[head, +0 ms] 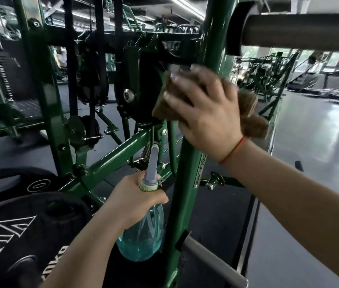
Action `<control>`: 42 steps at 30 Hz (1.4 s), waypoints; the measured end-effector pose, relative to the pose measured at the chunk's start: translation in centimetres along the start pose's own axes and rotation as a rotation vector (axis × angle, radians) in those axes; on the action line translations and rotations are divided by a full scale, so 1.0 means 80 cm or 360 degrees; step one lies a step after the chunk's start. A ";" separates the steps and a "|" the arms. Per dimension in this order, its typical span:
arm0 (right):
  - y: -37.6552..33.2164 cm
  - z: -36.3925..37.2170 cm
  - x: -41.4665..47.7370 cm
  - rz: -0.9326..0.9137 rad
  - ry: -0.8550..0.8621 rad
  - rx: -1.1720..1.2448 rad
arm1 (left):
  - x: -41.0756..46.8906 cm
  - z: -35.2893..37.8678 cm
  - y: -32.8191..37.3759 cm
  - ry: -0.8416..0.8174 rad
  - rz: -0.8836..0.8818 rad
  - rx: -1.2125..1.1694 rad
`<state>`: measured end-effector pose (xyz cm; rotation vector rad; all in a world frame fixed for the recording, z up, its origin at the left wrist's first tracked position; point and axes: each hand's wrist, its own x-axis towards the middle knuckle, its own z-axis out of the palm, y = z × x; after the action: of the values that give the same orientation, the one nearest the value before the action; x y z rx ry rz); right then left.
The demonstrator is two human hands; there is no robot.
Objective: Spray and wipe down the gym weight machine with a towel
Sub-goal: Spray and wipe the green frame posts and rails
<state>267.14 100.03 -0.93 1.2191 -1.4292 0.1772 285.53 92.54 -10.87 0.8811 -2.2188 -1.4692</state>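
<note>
Nearest me, black weight plates (19, 235) sit at lower left, and beside them my left hand (135, 198) grips the neck of a teal spray bottle (141, 235), nozzle up. Higher, my right hand (206, 117) spreads its fingers flat, pressing a brown towel (251, 119) against the machine's green upright post (183, 194).

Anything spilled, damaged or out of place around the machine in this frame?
Nothing stands out. The right hand presses the brown towel against the green upright, the left hand holds the spray bottle by its neck; no spill or damage shows.
</note>
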 end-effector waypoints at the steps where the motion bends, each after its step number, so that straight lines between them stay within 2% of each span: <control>1: 0.006 -0.002 0.016 0.0081 0.0032 -0.0043 | 0.001 0.001 0.001 0.0000 0.0007 0.0004; 4: 0.004 -0.005 0.040 0.0172 -0.0072 -0.0153 | 0.002 0.003 0.001 -0.0023 0.0008 -0.0010; 10: -0.034 0.006 0.023 -0.0106 -0.0350 -0.0362 | 0.000 0.010 -0.004 0.0012 0.0002 -0.0005; 14: -0.053 0.021 -0.021 -0.0193 -0.0348 -0.0366 | -0.009 0.013 -0.028 0.0008 -0.0071 -0.0024; 22: -0.105 0.058 -0.152 -0.0235 -0.0194 -0.0027 | -0.017 0.032 -0.072 -0.0004 -0.0209 -0.0123; 28: -0.129 0.075 -0.244 -0.0103 -0.0283 0.0329 | -0.018 0.057 -0.103 -0.0070 -0.0231 -0.0045; 32: -0.127 0.075 -0.311 -0.0187 -0.0413 0.0640 | -0.019 0.074 -0.127 -0.0122 -0.0212 -0.0060; 34: -0.130 0.067 -0.330 0.0011 -0.0476 0.0816 | -0.017 0.082 -0.134 -0.0178 -0.0213 -0.0047; 36: -0.132 0.055 -0.331 0.0473 -0.0423 0.1021 | -0.014 0.087 -0.140 -0.0218 -0.0206 -0.0032; 42: -0.110 0.035 -0.247 0.2000 0.0318 0.1476 | -0.011 0.085 -0.159 -0.0322 -0.0181 -0.0055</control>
<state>267.07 105.06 -22.15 0.7255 -1.7926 1.9159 286.17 94.41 -25.21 0.8961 -2.3109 -1.7126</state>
